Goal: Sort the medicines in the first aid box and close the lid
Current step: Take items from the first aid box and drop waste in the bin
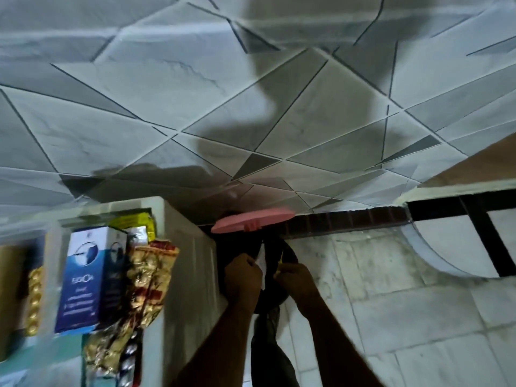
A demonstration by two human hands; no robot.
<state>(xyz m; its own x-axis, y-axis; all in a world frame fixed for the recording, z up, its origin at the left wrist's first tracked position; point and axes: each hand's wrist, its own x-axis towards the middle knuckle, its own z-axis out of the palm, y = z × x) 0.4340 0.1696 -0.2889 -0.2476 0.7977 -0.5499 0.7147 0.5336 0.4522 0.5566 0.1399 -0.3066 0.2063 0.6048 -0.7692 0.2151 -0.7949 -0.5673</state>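
Observation:
The white first aid box (178,247) stands at the left with its top uncovered. Inside it are a blue and white carton (81,277), crumpled gold blister strips (148,286) and a yellow pack (134,220). Right of the box, my left hand (241,280) and my right hand (296,277) both grip the rim of a black plastic bag (275,300) that hangs down between my forearms. A white slip of paper (261,258) sticks up by my left fingers. The frame is motion-blurred.
A pink flat disc (251,220) lies just beyond the bag, against a dark red-brown strip (349,219) at the foot of the tiled wall. Pale floor tiles (391,303) spread to the right. More gold strips (33,300) lie at the far left.

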